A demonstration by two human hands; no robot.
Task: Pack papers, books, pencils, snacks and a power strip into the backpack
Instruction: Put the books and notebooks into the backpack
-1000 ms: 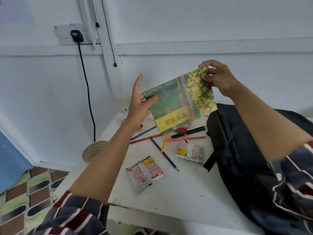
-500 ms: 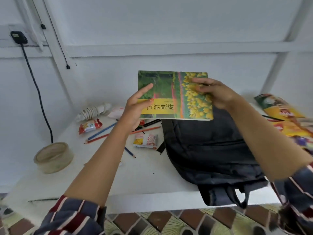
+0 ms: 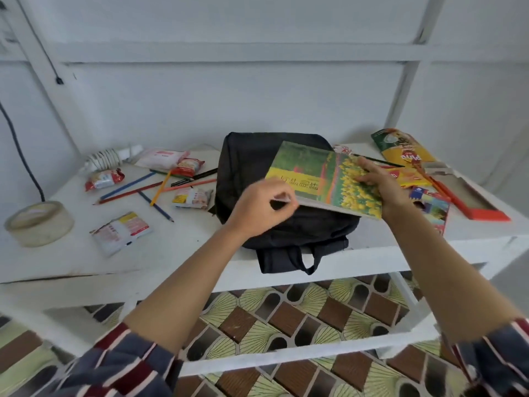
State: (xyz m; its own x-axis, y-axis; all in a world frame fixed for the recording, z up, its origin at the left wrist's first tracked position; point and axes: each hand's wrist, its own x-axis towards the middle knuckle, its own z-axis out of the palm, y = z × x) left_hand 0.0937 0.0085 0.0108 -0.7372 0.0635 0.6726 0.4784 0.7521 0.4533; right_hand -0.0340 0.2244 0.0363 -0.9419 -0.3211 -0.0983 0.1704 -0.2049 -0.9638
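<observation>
Thin paperback book (image 3: 317, 173) with a green and yellow flower-photo cover is held tilted just above a black fabric backpack (image 3: 249, 167). The backpack lies flat at the middle of the white painted bench (image 3: 171, 247), its carry loop hanging over the near edge.

Left grip (image 3: 263, 207): fingers curled, thumb and forefinger pinching the book's near-left corner; slightly blurred. Right grip (image 3: 380, 187): holds the book's right side, fingers laid over the yellow flowers, thumb out of sight underneath. The book spans between the two grips, its far edge over the backpack's far-right part and its near-right corner past the backpack's right side.

Left half of the bench:
- loose coloured wooden pencils (image 3: 128, 186) scattered just beside the backpack
- small red-and-white foil snack packets (image 3: 121, 232) among and in front of them
- white power strip (image 3: 107, 159) with its cord coiled, at the far-left corner
- roll of clear tape (image 3: 38, 223) at the left edge

Right end of the bench:
- yellow snack bags (image 3: 406, 154) toward the far edge
- shallow orange-rimmed cardboard tray (image 3: 481, 209) near the right edge
- a second, multicoloured book (image 3: 432, 206) partly under the right forearm
</observation>
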